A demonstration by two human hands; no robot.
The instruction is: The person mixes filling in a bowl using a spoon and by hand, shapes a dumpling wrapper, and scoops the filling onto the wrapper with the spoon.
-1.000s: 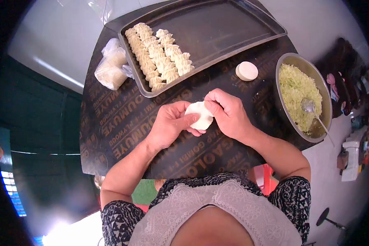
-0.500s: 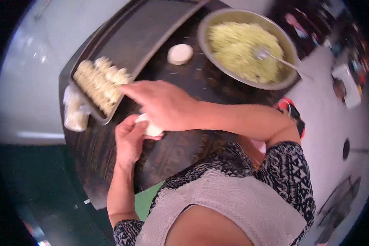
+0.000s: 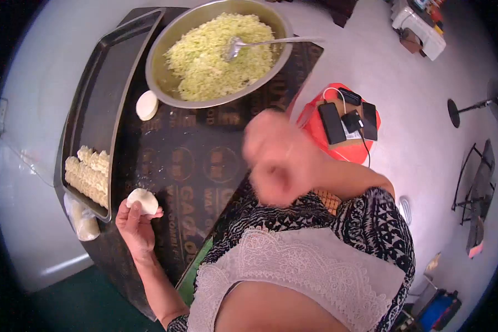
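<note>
My left hand pinches a round white dumpling wrapper over the near left of the dark board. My right hand, smeared by motion, is above the board's right side, away from the wrapper; its fingers are too blurred to read. At the back stands a large metal bowl of shredded pale green filling, with a metal spoon resting in it. A small stack of round wrappers lies beside the bowl. Rows of dumplings fill the near end of a dark metal tray at left.
A plastic bag with pale dough-like contents lies against the tray's near end. Right of the board, a red stool carries a black phone, other dark devices and cables. A fan stands on the floor further right.
My right hand has left the tray and my left hand, swinging right across the board. My left hand still holds the wrapper. The camera view has shifted right.
</note>
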